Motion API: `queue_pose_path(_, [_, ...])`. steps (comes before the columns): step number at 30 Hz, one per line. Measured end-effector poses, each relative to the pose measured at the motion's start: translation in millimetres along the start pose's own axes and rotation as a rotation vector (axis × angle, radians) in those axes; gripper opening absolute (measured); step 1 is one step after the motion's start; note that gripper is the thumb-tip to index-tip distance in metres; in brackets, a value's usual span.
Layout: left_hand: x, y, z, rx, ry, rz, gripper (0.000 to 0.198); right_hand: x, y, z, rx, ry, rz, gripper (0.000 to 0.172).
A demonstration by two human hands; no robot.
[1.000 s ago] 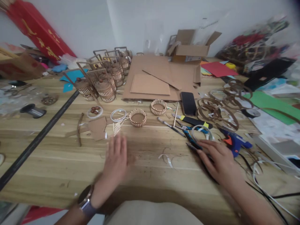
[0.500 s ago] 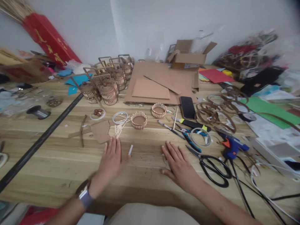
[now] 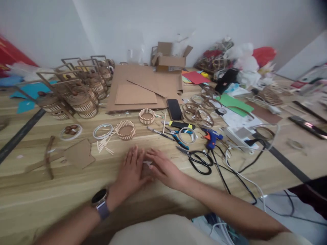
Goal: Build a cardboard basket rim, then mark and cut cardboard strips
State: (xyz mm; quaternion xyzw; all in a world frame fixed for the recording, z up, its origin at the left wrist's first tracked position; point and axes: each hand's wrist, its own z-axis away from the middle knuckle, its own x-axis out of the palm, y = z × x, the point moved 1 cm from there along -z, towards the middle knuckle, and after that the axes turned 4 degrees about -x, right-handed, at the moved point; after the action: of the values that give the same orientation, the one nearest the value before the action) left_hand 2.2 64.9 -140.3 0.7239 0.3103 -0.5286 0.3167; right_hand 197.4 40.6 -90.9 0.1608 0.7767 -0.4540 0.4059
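Observation:
My left hand (image 3: 130, 172) lies on the wooden table (image 3: 74, 190) with its fingers stretched forward, and a watch (image 3: 100, 199) is on that wrist. Close against it, my right hand (image 3: 166, 169) rests with fingers extended and slightly bent. Between the two, partly covered, is a small whitish scrap (image 3: 147, 163). Ahead of my left hand are thin pale sticks (image 3: 103, 143), a white hoop (image 3: 95, 135) and a round striped basket (image 3: 126, 136). A second such basket (image 3: 147, 121) sits farther back. Black-handled scissors (image 3: 201, 162) lie to the right of my right hand.
On the right are a blue glue gun (image 3: 214, 136) with cords, a utility knife (image 3: 182, 125), a phone (image 3: 174, 109) and brown strip coils (image 3: 198, 115). Cardboard sheets (image 3: 136, 94) lie at the back, lidded handled baskets (image 3: 83, 103) at back left, cut cardboard (image 3: 80, 154) on the left.
My hands have come together from well apart, closing around the small scrap. The whole view has turned to the right, bringing more of the table's right side into sight.

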Motion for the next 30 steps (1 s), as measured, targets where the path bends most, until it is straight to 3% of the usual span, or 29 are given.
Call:
queue_pose_path(3, [-1.3,7.9,-24.7,0.051,-0.092,0.040,0.101,-35.5,3.7,38.6,0.093,0.107,0.185,0.037])
queue_pose_path(7, [-1.4,20.3,-40.9,0.171,-0.184,0.074,0.097,-84.1,23.9,94.9,0.294,0.093,0.496,0.027])
queue_pose_path(10, [0.6,26.2,-44.8,0.254,-0.233,0.104,0.098,-107.0,44.4,115.5,0.508,0.066,0.622,0.029])
queue_pose_path(13, [-0.3,31.9,-44.7,0.337,-0.270,0.131,0.097,-115.4,63.8,111.6,0.657,0.008,0.661,0.030])
queue_pose_path(17, [-5.1,37.0,-42.3,0.412,-0.233,0.157,0.087,-122.5,79.4,91.1,0.702,-0.064,0.678,0.022])
queue_pose_path(22, [-10.2,37.8,-42.7,0.405,-0.231,0.155,0.085,-140.6,68.4,74.5,0.721,-0.081,0.736,0.021])
queue_pose_path(25, [-13.3,38.1,-43.2,0.383,-0.272,0.158,0.084,-124.1,39.1,64.8,0.652,-0.047,0.708,0.028])
queue_pose_path(28, [-14.0,37.8,-41.4,0.374,-0.270,0.173,0.081,-76.5,1.6,53.4,0.324,-0.098,0.412,0.026])
queue_pose_path(30, [-12.0,37.4,-39.1,0.390,-0.242,0.194,0.085,-48.1,-14.6,48.7,0.264,-0.136,0.363,0.019])
